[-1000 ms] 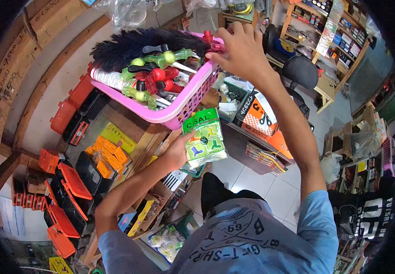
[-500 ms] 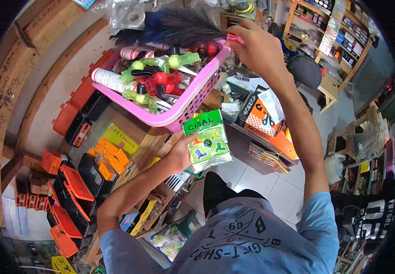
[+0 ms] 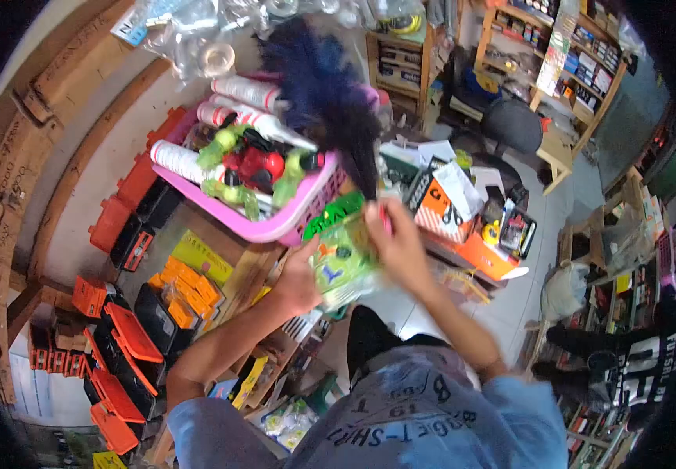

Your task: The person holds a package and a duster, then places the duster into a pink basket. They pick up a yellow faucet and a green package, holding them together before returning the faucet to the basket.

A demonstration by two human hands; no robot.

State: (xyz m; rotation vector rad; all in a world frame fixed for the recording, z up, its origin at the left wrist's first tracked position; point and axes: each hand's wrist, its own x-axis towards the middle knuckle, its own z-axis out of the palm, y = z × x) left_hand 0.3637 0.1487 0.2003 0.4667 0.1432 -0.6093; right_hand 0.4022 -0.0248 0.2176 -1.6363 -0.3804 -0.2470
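My left hand [image 3: 299, 280] is closed on the edge of a plastic packet [image 3: 344, 270] with a green header and pictures of small coloured parts. My right hand [image 3: 402, 244] is wrapped round the pink handle of a feather duster [image 3: 347, 133], right beside the packet. The duster's dark feathers point up and away, over the right side of a pink basket [image 3: 264, 230]. White tubes [image 3: 175, 159] with red print, a green tap [image 3: 287, 184] and red tap-like pieces [image 3: 260, 166] fill the basket. Motion blurs the packet and right hand.
Orange and black toolboxes [image 3: 133, 332] stand open at the left, near small orange boxes [image 3: 189, 280]. Clear plastic bags [image 3: 213, 39] hang above the basket. Right of my hands is an orange-and-black box [image 3: 441, 209]; a dark chair [image 3: 511, 125] stands behind.
My right hand has come down and toward me from the basket's far corner to the packet, swinging the duster upright. The packet has tilted and blurred; my left hand still grips it.
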